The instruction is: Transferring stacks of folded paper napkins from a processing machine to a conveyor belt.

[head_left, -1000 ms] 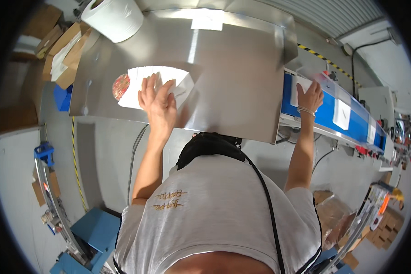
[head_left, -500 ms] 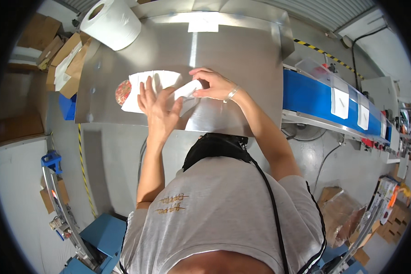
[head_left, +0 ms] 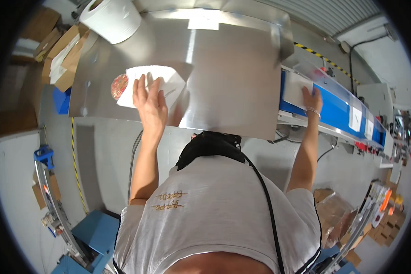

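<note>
My left hand lies flat with its fingers stretched over a white sheet on the steel table. Whether there is one sheet or a stack under it, I cannot tell. A round red-and-white patterned piece sticks out from the sheet's left edge. Off to the right, my right hand grips the edge of another flat white sheet, which sits at the near end of the blue conveyor belt. A pale band circles my right wrist.
A big white paper roll stands at the table's far left corner. Open cardboard boxes are beside it. A clear plastic guard runs along the belt's far side, with white papers on it. A white paper is on the table's back edge.
My right hand has moved from the table's middle to the belt on the right, with a white sheet now there. My left hand has stayed over the white sheet on the table.
</note>
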The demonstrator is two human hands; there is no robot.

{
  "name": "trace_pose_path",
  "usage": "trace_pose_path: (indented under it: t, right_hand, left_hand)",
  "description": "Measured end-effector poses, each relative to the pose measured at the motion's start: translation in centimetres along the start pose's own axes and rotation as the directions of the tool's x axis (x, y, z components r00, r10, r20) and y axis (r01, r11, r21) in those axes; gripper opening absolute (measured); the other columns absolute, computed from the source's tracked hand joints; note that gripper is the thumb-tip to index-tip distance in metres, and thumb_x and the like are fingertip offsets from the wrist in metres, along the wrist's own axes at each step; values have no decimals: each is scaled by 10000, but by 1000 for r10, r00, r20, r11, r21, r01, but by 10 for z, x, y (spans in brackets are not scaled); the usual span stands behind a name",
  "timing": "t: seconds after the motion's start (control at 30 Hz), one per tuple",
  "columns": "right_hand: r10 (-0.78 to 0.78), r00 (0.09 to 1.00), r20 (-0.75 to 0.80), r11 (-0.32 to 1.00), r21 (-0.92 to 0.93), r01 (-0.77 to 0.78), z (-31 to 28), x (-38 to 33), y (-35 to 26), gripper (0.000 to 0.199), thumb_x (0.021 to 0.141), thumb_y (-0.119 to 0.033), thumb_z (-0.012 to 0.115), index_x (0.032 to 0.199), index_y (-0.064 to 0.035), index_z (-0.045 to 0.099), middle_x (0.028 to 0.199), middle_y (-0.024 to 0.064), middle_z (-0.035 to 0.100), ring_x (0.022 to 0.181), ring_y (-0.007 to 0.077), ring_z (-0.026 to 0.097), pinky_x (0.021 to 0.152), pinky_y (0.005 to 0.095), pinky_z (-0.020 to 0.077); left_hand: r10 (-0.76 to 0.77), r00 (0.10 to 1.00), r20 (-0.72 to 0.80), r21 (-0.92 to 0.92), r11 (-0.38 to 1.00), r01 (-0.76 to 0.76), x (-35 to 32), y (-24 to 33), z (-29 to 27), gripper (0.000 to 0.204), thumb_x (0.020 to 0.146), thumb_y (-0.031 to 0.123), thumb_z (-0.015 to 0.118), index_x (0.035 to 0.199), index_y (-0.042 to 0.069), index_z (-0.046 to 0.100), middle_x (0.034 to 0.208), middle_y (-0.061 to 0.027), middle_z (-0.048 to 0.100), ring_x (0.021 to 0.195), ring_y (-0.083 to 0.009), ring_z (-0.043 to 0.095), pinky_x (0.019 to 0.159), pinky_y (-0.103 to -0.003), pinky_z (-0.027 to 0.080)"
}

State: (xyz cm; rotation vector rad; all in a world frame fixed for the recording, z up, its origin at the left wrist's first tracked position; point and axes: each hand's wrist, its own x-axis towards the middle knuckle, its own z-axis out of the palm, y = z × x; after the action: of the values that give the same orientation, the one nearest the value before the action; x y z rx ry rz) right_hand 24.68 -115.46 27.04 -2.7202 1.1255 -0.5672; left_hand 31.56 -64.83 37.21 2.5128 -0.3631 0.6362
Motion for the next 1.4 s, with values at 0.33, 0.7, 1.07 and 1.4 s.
trace_pose_path:
  t: [0.33,0.7,1.07,1.4]
  right_hand:
    - [-805,439,398,511,842,174,-27,-92,-248,510,761,-175,713,1227,-129,509,1239,89,508,1114,251,513,969,379,413]
    - [-822,332,463,303,848,-434,1,-121,-268,386,881,-192,617,1200,-17,488,1095,68,585,995,125,535,870,276,440]
    - [6,944,331,889,430,-156,-27,-8,-35,380,813,-427,655,873,-52,635,651,37,559,615,136,485,577,289,409]
    - [-786,598,154,491,744,454,-15,-81,-223,438,740,-197,714,1151,-141,574,1160,101,561,965,268,574,857,386,464]
  left_hand:
    - [-23,1000,15,-25,999,23,-4,4,-3,308,717,-52,593,960,119,675,1328,-185,434,1287,-414,311,1053,-528,208]
    - [-20,999,34,127,992,16,-1,-15,-14,458,804,137,632,1249,112,524,1402,-210,330,1342,-377,233,1065,-528,197]
    - [-75,997,-3,-25,997,74,0,-22,-18,342,752,-29,592,1065,95,652,1260,-156,508,1227,-356,413,1022,-447,318]
    - [-63,998,15,-30,998,63,-1,-20,-14,303,720,-35,596,954,137,686,1333,-168,443,1314,-381,298,1077,-512,165]
